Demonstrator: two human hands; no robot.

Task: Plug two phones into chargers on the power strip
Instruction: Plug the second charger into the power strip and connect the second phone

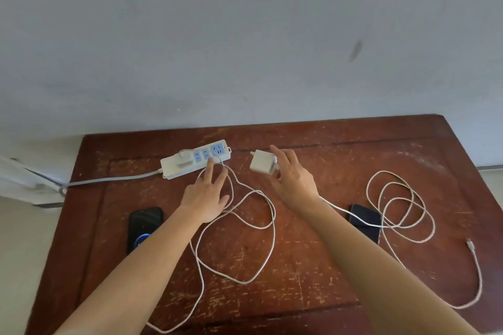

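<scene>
A white power strip (174, 168) with blue sockets lies at the back of the wooden table (299, 280); one white charger (183, 158) sits plugged in at its left end. My left hand (206, 196) rests flat with fingertips on the strip's front edge. My right hand (292, 174) holds a second white charger block (261, 162), prongs pointing toward the strip, just right of it. A black phone (144, 226) with a lit screen lies at left, partly under my forearm. A dark phone (366, 221) lies at right, crossed by a white cable (402, 207).
Loose white cable (261, 226) loops over the table's middle and trails off the front edge. The right cable's free plug (470, 243) lies near the right edge. The strip's grey cord (114, 179) runs off the left side. A grey wall stands behind.
</scene>
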